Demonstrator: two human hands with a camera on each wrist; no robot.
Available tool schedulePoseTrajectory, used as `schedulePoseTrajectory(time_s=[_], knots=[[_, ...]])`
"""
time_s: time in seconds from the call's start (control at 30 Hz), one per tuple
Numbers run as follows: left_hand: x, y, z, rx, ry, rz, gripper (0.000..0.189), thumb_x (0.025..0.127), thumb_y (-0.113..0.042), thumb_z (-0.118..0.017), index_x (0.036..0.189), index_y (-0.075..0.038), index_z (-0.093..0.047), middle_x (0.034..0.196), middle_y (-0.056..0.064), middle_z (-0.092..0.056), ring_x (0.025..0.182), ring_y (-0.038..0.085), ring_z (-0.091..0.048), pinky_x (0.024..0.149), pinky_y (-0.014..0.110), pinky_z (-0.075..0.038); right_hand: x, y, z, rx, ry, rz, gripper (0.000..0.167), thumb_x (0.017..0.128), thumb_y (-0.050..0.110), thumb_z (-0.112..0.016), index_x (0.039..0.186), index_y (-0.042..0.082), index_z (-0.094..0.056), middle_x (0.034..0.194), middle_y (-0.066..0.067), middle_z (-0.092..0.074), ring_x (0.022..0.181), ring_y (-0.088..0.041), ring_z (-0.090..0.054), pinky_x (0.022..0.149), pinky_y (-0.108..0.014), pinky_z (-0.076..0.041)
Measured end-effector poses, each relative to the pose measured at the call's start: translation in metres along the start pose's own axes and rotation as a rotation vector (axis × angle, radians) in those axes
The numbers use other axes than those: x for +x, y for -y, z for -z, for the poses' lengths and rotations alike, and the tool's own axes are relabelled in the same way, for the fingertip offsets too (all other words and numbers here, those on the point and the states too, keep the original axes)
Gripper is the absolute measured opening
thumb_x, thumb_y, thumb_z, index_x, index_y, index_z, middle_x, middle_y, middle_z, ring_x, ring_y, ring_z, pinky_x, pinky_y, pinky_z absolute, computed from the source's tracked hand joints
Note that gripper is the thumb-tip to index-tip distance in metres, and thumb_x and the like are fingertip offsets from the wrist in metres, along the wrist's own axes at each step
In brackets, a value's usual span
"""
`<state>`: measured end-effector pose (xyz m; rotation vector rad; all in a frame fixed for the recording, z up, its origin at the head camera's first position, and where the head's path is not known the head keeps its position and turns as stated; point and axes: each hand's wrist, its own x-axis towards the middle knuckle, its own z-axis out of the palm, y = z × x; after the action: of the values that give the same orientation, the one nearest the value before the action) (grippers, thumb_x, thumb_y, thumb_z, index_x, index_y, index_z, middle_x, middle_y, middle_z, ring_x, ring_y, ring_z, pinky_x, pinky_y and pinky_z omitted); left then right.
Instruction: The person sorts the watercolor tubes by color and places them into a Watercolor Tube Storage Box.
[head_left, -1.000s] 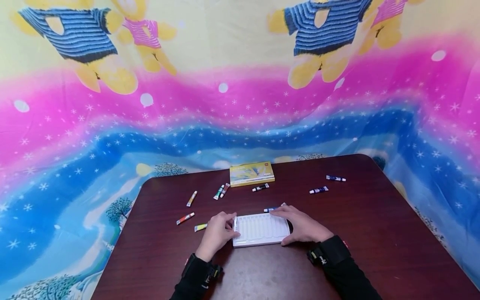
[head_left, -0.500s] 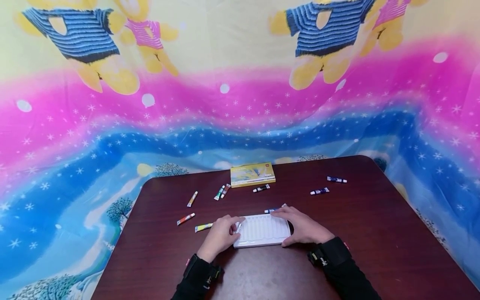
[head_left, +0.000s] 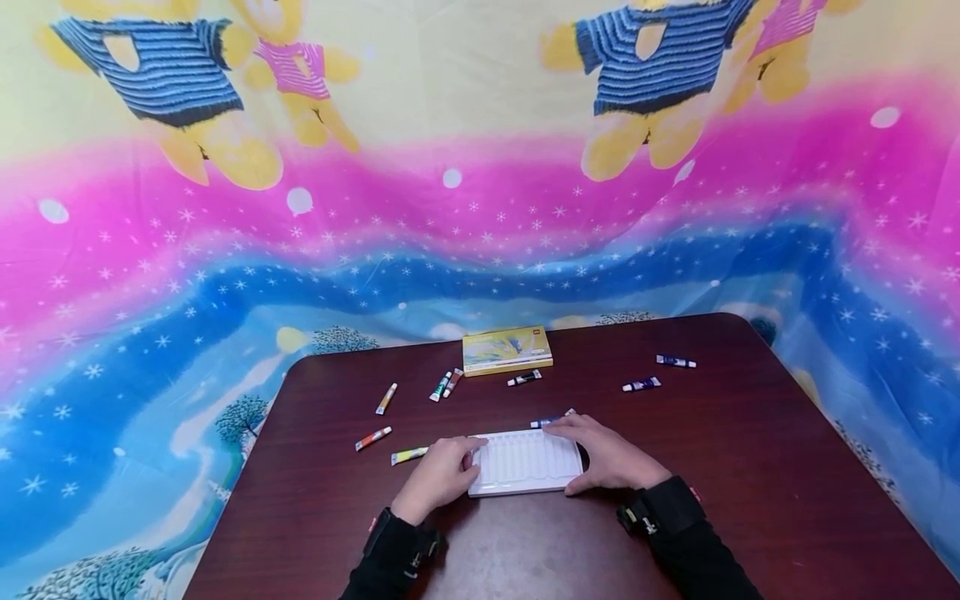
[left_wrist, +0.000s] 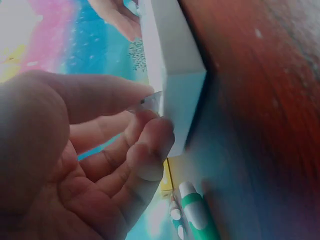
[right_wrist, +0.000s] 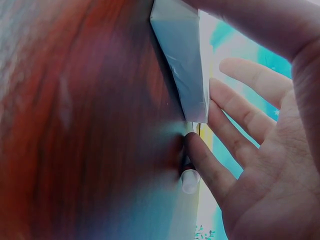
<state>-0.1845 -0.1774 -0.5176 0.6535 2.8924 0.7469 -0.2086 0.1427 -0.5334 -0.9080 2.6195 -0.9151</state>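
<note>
A white tray [head_left: 525, 465] with ridged slots lies on the table between both hands. At its left end is my left hand [head_left: 438, 473], index finger over the top. In the left wrist view, the thumb and fingers of that hand pinch a small pale, glossy piece [left_wrist: 152, 103] at the tray's edge; its kind cannot be told. My right hand [head_left: 611, 454] holds the tray's right end, thumb at the near corner and fingers along the far side. Behind the tray lies a blue paint tube [head_left: 546, 422], partly hidden by the right hand.
Left of the tray lie a yellow tube [head_left: 408, 456], an orange-red tube [head_left: 373, 438] and an ochre tube [head_left: 386, 398]. Farther back are green [head_left: 440, 386], brown [head_left: 453, 382] and black [head_left: 524, 378] tubes, near a yellow box [head_left: 507, 350]. Two dark tubes [head_left: 641, 384] lie at right.
My left fingers have shifted from the tray's left edge to over its top left part. The right hand and the tray stay in place.
</note>
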Motion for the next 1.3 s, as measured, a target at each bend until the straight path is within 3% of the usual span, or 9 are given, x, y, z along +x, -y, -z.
schedulePoseTrajectory(time_s=[0.17,0.33,0.5,0.67,0.87,1.3], knots=[[-0.0023,-0.0021,0.0010,-0.007,-0.005,0.035,0.048,0.092,-0.010,-0.073,0.139,-0.008,-0.067,0.064,-0.010,-0.047,0.054,0.004,-0.040,0.053,0.020,-0.034,0.0004,-0.0008,-0.0007,-0.005,-0.004,0.009,0.088,0.077,0.033,-0.093,0.153,0.015,-0.052,0.155,-0.014,-0.047,0.153,-0.045,-0.029,0.115,-0.059,-0.040],[-0.0028,-0.0052,-0.0013,-0.017,0.006,0.057,0.057,0.089,-0.008,-0.070,0.146,-0.015,-0.062,0.061,-0.011,-0.042,0.051,0.005,-0.036,0.051,0.020,-0.029,0.0003,-0.0005,-0.0009,-0.010,-0.006,0.009,0.088,0.077,0.035,-0.093,0.153,0.015,-0.052,0.155,-0.014,-0.048,0.153,-0.045,-0.030,0.114,-0.059,-0.042],[-0.0033,-0.0066,-0.0048,0.008,-0.034,0.053,0.047,0.087,-0.007,-0.068,0.134,-0.009,-0.071,0.058,-0.012,-0.034,0.050,0.004,-0.030,0.050,0.020,-0.023,0.0002,-0.0003,-0.0011,-0.018,-0.010,0.010,0.088,0.077,0.035,-0.093,0.153,0.015,-0.052,0.154,-0.013,-0.048,0.152,-0.046,-0.030,0.113,-0.059,-0.043],[-0.0026,-0.0076,-0.0051,0.004,-0.068,0.081,0.042,0.090,-0.012,-0.073,0.131,-0.005,-0.072,0.058,-0.012,-0.037,0.050,0.003,-0.033,0.051,0.020,-0.027,0.0006,-0.0004,-0.0009,-0.017,-0.014,0.015,0.088,0.076,0.034,-0.093,0.153,0.016,-0.052,0.154,-0.013,-0.049,0.152,-0.045,-0.031,0.113,-0.058,-0.043],[-0.0029,-0.0076,-0.0059,0.010,-0.095,0.077,0.046,0.088,-0.017,-0.082,0.130,-0.001,-0.072,0.059,-0.013,-0.047,0.053,0.001,-0.038,0.053,0.019,-0.034,0.0013,-0.0020,-0.0016,-0.020,-0.023,0.030,0.089,0.076,0.033,-0.094,0.152,0.015,-0.053,0.151,-0.011,-0.051,0.151,-0.044,-0.034,0.112,-0.056,-0.044],[-0.0040,-0.0055,-0.0078,0.054,-0.110,0.050,0.049,0.087,-0.015,-0.083,0.134,-0.004,-0.070,0.067,-0.004,-0.048,0.059,0.005,-0.036,0.057,0.021,-0.030,0.0023,-0.0031,-0.0031,-0.022,-0.023,0.016,0.089,0.076,0.033,-0.094,0.153,0.017,-0.053,0.152,-0.009,-0.050,0.151,-0.041,-0.035,0.112,-0.054,-0.045]])
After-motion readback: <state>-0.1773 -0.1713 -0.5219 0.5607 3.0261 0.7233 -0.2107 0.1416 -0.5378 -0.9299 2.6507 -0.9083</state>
